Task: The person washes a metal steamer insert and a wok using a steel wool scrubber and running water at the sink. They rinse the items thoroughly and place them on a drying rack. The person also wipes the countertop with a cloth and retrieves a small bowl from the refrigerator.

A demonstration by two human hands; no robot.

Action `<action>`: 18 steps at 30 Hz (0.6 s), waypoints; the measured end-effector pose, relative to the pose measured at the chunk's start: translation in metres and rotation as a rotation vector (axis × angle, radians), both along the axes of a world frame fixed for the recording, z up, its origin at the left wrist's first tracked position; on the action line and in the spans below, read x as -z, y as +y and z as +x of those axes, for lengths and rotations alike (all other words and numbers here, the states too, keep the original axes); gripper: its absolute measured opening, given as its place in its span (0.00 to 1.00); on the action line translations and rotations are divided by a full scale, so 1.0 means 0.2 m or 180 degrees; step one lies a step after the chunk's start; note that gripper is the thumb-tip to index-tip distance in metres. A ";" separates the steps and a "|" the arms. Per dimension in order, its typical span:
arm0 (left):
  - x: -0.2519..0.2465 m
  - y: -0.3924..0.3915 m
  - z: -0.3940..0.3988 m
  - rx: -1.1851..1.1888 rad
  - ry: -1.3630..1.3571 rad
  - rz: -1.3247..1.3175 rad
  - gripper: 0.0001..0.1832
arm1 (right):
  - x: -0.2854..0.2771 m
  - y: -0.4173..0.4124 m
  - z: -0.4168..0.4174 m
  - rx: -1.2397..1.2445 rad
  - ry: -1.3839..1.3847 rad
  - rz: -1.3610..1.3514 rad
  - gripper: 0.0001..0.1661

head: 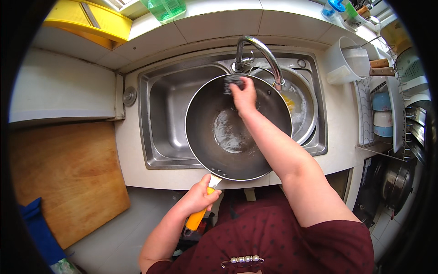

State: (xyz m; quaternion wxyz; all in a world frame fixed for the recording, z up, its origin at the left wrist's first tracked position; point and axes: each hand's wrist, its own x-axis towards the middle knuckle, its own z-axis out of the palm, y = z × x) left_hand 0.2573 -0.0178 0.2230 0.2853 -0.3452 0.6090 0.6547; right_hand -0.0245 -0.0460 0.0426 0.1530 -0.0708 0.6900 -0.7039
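Note:
A dark wok (202, 123) with a pale rim lies over the middle of the double sink. My left hand (200, 197) grips its yellow handle (195, 219), which points towards my body. At the wok's far inner wall, my right hand (245, 96) holds a dark grey scouring pad (231, 84) against the surface. A shallow pool of water (227, 133) shines in the wok's bottom. Under the wok's right side, partly hidden, a metal basin (311, 113) holds cloudy, foamy water and something yellow.
A chrome faucet (263, 42) arches over the wok's far right edge. Left lies the bare sink bowl (167, 102), with a drain stopper (129, 96) on the counter beside it. A dish rack (366, 113) with bowls stands right; a wooden board (68, 171) lies left. A yellow grater (78, 17) sits on the ledge.

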 end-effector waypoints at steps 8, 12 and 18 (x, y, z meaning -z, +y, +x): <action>0.03 -0.02 -0.02 0.0163 0.0017 -0.0132 0.21 | -0.09 -0.04 0.22 -0.1836 0.0169 -0.0202 0.21; 0.06 0.01 0.00 -0.0131 0.0064 -0.0013 0.20 | -0.22 0.15 0.42 -0.3972 0.0265 -0.0466 0.20; 0.17 0.06 0.05 -0.1000 0.0114 0.0214 0.19 | -0.29 0.59 0.23 -0.5822 0.0849 0.0824 0.21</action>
